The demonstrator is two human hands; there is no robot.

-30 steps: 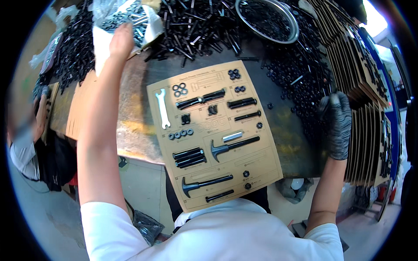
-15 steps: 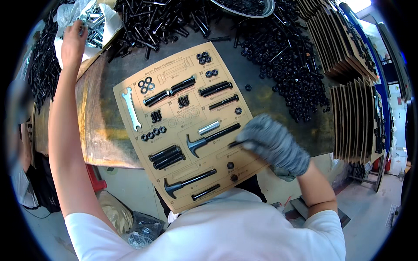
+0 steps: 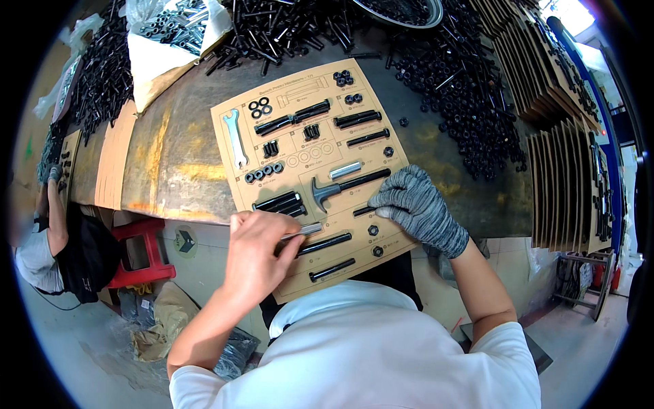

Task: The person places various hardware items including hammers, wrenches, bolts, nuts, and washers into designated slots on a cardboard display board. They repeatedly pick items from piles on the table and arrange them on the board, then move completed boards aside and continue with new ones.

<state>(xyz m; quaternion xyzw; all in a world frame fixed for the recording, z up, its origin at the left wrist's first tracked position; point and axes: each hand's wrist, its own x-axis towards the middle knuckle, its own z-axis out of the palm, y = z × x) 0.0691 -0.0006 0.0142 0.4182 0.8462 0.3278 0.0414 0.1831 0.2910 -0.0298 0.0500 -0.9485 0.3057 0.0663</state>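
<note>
A brown cardboard hardware card [image 3: 293, 185] lies tilted across the table's near edge, with bolts, nuts, washers and an open-end wrench [image 3: 236, 138] on its face. My bare left hand [image 3: 253, 251] pinches a short silver metal tube [image 3: 306, 230] over the card's lower left, beside a long black bolt [image 3: 325, 244]. That hand hides the head of a T-shaped black piece. My gloved right hand [image 3: 417, 210] is at the card's right edge, fingertips closed on the end of a short black bolt [image 3: 363, 211]. Another silver tube [image 3: 345, 170] rests above a T-shaped black bolt [image 3: 351, 185].
Piles of black bolts [image 3: 272, 31] and black nuts [image 3: 477, 140] cover the far table. A white bag of silver tubes [image 3: 163, 68] stands at far left. Filled cards [image 3: 569, 187] stack upright at right. Near a red stool [image 3: 143, 255], another person's arm [image 3: 56, 211] shows.
My left hand has come from the white bag to the card, now with a silver tube. The right hand has lowered the black bolt onto the card. The view has shifted.
</note>
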